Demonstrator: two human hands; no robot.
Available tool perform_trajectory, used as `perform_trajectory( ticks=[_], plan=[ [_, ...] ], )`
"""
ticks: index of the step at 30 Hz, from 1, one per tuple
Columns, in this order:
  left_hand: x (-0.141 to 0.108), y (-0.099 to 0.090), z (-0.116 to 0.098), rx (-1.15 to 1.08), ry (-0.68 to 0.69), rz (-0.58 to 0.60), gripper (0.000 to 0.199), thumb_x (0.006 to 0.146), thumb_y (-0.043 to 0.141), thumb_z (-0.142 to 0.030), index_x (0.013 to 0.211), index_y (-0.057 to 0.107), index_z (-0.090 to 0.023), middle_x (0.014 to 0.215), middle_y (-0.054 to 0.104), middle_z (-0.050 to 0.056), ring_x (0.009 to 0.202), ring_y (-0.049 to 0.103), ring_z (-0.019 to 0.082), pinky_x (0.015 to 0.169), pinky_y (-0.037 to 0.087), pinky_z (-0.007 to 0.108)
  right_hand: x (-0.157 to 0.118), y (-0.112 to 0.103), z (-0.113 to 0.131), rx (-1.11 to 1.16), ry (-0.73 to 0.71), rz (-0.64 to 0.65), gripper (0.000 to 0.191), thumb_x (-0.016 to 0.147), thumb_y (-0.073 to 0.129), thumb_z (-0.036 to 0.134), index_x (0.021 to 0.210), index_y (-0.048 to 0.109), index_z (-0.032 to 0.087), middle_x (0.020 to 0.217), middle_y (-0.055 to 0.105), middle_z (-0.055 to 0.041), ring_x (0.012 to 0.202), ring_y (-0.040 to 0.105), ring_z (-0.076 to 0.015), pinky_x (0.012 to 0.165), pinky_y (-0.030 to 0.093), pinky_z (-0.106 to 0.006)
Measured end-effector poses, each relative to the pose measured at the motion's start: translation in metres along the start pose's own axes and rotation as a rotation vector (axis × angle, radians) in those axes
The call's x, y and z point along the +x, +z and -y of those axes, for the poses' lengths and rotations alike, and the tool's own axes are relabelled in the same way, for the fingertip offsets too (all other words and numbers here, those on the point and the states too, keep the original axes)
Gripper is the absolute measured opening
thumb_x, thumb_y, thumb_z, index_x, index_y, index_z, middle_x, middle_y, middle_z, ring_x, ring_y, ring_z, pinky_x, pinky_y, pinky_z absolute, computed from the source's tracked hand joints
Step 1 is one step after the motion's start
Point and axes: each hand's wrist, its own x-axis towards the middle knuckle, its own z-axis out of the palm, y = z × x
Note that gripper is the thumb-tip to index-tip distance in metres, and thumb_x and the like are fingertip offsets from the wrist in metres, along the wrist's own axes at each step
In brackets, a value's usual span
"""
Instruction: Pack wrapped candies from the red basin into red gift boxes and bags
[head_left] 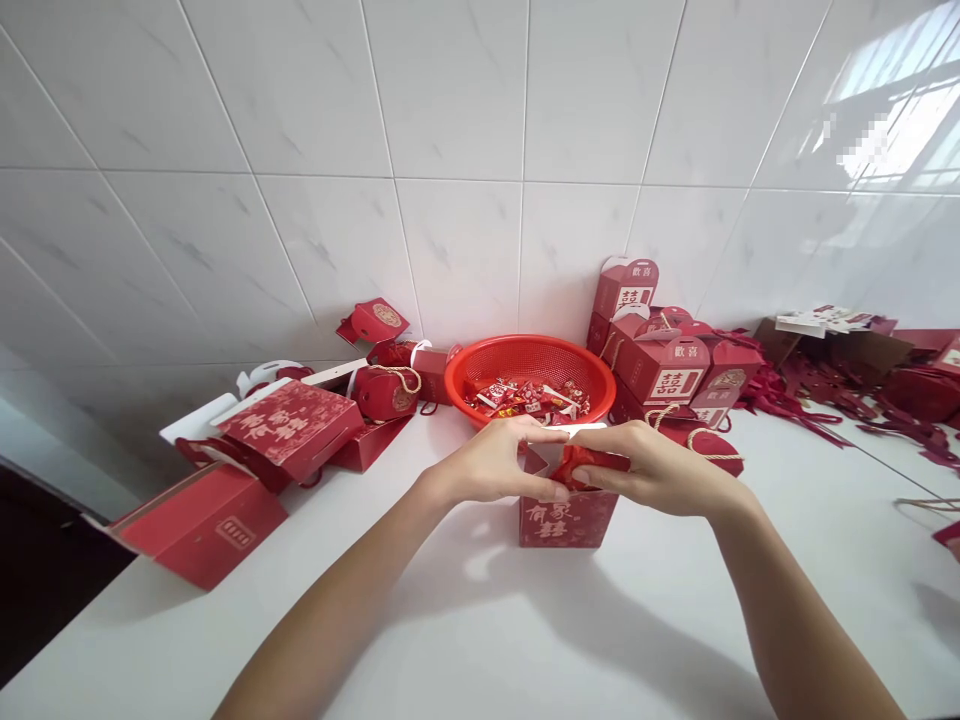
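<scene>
A small dark-red candy box [562, 527] with pale lettering stands upright on the white table, its top open. My left hand [491, 460] grips its left upper part, thumb along the near rim and fingers at the far side. On the right, my right hand [656, 468] is closed over the box's top edge, its thumb by the near rim. Between the two hands a shiny red wrapped item [574, 462] shows in the opening; its exact kind is unclear. A white inner flap shows behind the fingers.
Behind the box sits a red plastic basket [529, 348] with wrapped candies [517, 398]. Finished-looking red boxes [675, 375] with rope handles are stacked right of it. Other red boxes [292, 425] lie at left. Dark-red ribbons [847, 385] are heaped far right. A tiled wall [457, 240] closes the back.
</scene>
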Motion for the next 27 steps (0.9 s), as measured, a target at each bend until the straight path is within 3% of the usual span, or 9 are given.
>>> perform_trajectory(
  ticks=[2,5,7,10,16,18,21,23,27],
  plan=[
    [0.0,0.0,-0.001,-0.002,0.037,0.01,0.063,0.069,0.086,-0.033,0.13,0.068,-0.029,0.117,0.068,0.006,0.11,0.062,0.027,0.099,0.048,0.039,0.002,0.0,0.001,-0.012,-0.004,-0.007,0.016,0.094,0.057,0.024,0.103,0.07,0.023,0.076,0.07,0.0027,0.061,0.059,-0.0125,0.057,0.046,-0.023],
    [0.001,-0.001,0.001,-0.02,0.08,0.017,0.053,0.073,0.083,-0.034,0.125,0.071,-0.03,0.118,0.068,0.005,0.111,0.061,0.027,0.1,0.048,0.039,0.001,0.002,-0.001,0.029,-0.018,-0.091,0.03,0.089,0.067,0.029,0.119,0.068,0.027,0.099,0.076,-0.0009,0.083,0.07,-0.0173,0.072,0.054,-0.026],
    [0.001,-0.001,0.002,-0.023,0.071,0.021,0.056,0.073,0.083,-0.036,0.128,0.069,-0.032,0.123,0.066,0.006,0.116,0.06,0.027,0.102,0.046,0.04,-0.003,0.003,-0.005,0.061,-0.023,-0.194,0.026,0.089,0.068,0.033,0.113,0.07,0.025,0.103,0.076,-0.0028,0.089,0.071,-0.0187,0.076,0.056,-0.028],
    [0.001,-0.002,0.002,-0.012,0.029,0.015,0.064,0.071,0.085,-0.038,0.132,0.066,-0.032,0.131,0.063,0.007,0.123,0.056,0.029,0.106,0.044,0.043,-0.011,0.007,-0.01,0.06,-0.057,-0.311,0.016,0.095,0.06,0.034,0.095,0.072,0.022,0.093,0.076,-0.0041,0.083,0.07,-0.0183,0.074,0.056,-0.029],
    [0.002,0.0,-0.001,-0.017,-0.012,-0.002,0.068,0.067,0.087,-0.039,0.131,0.068,-0.028,0.127,0.064,0.011,0.115,0.061,0.03,0.094,0.052,0.041,-0.02,0.021,-0.012,-0.053,-0.119,-0.172,0.021,0.098,0.056,0.031,0.09,0.074,0.025,0.09,0.076,-0.0042,0.088,0.07,-0.0216,0.084,0.056,-0.038],
    [0.002,-0.001,-0.001,-0.024,-0.02,-0.008,0.066,0.067,0.087,-0.039,0.129,0.069,-0.027,0.127,0.064,0.011,0.114,0.062,0.029,0.091,0.054,0.04,-0.023,0.021,-0.014,0.019,-0.107,-0.274,0.02,0.097,0.057,0.034,0.091,0.074,0.024,0.091,0.076,-0.0048,0.089,0.07,-0.0217,0.081,0.057,-0.036],
    [0.002,-0.003,0.0,0.015,0.017,-0.01,0.056,0.075,0.081,-0.039,0.128,0.07,-0.027,0.127,0.063,0.011,0.117,0.06,0.029,0.096,0.052,0.04,-0.028,0.019,-0.023,0.15,-0.034,-0.537,0.019,0.094,0.062,0.039,0.094,0.072,0.024,0.093,0.076,-0.0052,0.086,0.071,-0.0213,0.074,0.057,-0.033],
    [0.002,-0.005,0.002,0.052,0.047,0.003,0.053,0.08,0.077,-0.039,0.131,0.067,-0.028,0.126,0.063,0.01,0.118,0.06,0.027,0.099,0.05,0.04,-0.03,0.02,-0.034,0.204,0.011,-0.668,0.021,0.091,0.066,0.042,0.1,0.071,0.024,0.098,0.075,-0.0056,0.09,0.071,-0.0219,0.078,0.058,-0.034],
    [0.003,-0.008,0.006,0.128,0.091,0.041,0.051,0.081,0.075,-0.033,0.132,0.066,-0.028,0.123,0.066,0.007,0.114,0.062,0.026,0.098,0.05,0.038,-0.028,0.032,-0.057,0.263,0.043,-0.725,0.04,0.084,0.074,0.045,0.116,0.064,0.023,0.117,0.071,-0.0089,0.108,0.068,-0.0246,0.094,0.055,-0.041]
  ],
)
